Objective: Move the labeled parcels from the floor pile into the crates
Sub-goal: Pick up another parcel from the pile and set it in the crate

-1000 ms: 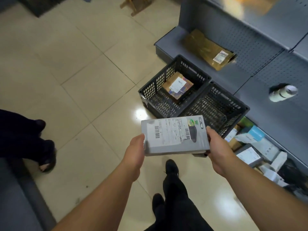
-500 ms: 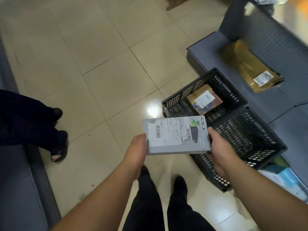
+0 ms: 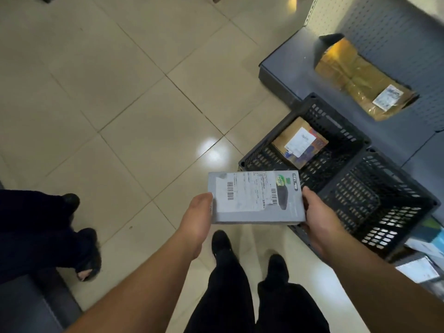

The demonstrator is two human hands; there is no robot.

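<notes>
Head view: we hold a grey labeled parcel (image 3: 255, 197) at frame center, label up, above the floor. Our left hand (image 3: 198, 213) grips its left end, right hand (image 3: 317, 216) its right. Two black crates (image 3: 341, 169) sit center-right, touching; the upper one w/ a brown parcel (image 3: 299, 143) inside.

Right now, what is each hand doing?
Left hand: grips the grey box's left end.
Right hand: grips its right end.
</notes>
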